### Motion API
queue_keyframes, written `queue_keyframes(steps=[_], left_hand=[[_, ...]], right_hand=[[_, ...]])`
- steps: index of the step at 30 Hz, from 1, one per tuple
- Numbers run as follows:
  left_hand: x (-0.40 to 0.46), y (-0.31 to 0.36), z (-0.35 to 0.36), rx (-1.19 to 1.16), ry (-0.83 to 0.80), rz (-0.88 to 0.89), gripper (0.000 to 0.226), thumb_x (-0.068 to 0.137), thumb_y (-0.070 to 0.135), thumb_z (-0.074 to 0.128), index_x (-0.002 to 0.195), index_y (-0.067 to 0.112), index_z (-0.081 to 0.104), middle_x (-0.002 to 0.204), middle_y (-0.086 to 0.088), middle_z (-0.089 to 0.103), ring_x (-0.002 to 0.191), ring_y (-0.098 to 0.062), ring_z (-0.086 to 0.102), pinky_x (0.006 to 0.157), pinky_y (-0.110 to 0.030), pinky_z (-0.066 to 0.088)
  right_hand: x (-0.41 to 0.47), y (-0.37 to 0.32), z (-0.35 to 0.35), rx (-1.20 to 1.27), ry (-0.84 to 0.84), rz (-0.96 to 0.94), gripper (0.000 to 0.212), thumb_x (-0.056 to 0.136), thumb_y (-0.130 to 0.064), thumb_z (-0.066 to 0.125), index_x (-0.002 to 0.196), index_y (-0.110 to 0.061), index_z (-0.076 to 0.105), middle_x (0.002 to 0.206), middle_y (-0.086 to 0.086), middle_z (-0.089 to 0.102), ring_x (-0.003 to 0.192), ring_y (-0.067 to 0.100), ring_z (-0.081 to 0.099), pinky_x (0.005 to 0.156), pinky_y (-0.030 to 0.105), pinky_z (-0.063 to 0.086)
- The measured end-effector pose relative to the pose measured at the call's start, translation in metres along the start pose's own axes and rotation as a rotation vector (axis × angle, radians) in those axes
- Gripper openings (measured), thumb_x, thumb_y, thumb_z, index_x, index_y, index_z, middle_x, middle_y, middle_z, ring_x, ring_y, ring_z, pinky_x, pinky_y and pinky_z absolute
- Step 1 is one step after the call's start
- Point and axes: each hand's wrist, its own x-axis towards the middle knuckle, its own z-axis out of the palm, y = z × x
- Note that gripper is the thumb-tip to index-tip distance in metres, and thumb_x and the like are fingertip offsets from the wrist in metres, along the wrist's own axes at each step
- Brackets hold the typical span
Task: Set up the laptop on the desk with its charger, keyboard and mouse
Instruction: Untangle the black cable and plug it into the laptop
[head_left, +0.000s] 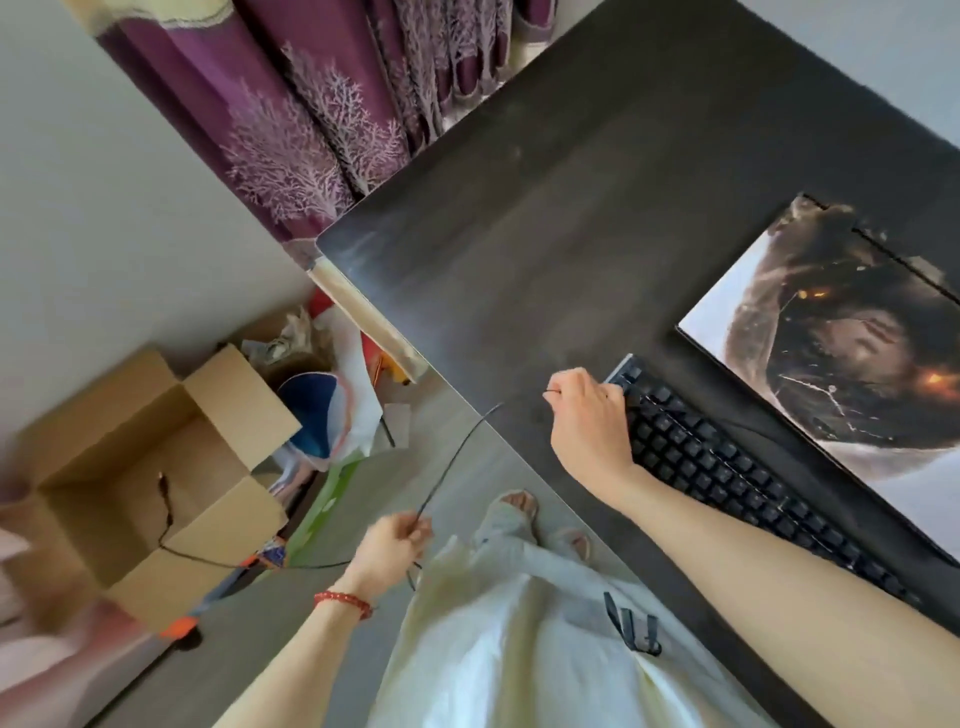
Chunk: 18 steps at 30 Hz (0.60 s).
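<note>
A black keyboard (727, 467) lies along the near edge of the dark desk (545, 208). My right hand (587, 415) rests on the keyboard's left end, fingers curled over the corner keys. Below the desk edge, my left hand (392, 545) is shut on a thin black cable (457, 452). The cable arcs up toward the desk edge, and its other part trails left into a cardboard box (145, 467), where a plug end shows. A closed laptop (841, 353) with a dark creature picture on its lid lies behind the keyboard. I see no mouse.
The open cardboard box stands on the floor at the left, with bags and crumpled paper (322, 364) beside the desk corner. A purple curtain (311, 114) hangs behind the desk. My legs and feet (514, 509) are right below the desk edge.
</note>
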Motion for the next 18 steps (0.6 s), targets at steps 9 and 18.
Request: queue_keyframes(steps=[9,18], left_hand=[[-0.007,0.102,-0.080,-0.030,0.357,0.484,0.036,0.098,0.013,0.036,0.133,0.011,0.045,0.107,-0.002,0.047,0.103,-0.016,0.046,0.095,-0.026,0.035],[-0.040,0.228,-0.124,-0.009,0.557,0.877,0.017,0.087,0.009,0.056,0.097,0.011,0.071,0.070,0.007,0.060,0.059,0.004,0.051,0.059,-0.004,0.035]], right_hand=[[0.043,-0.053,-0.025,-0.065,-0.156,-0.326,0.064,0.091,-0.016,0.046,0.146,-0.015,0.014,0.155,0.000,0.018,0.141,0.016,0.018,0.114,0.047,0.007],[0.108,-0.064,-0.129,-0.103,0.351,-0.541,0.017,0.079,0.001,0.055,0.078,-0.007,0.070,0.067,0.010,0.068,0.054,0.029,0.060,0.056,0.034,0.045]])
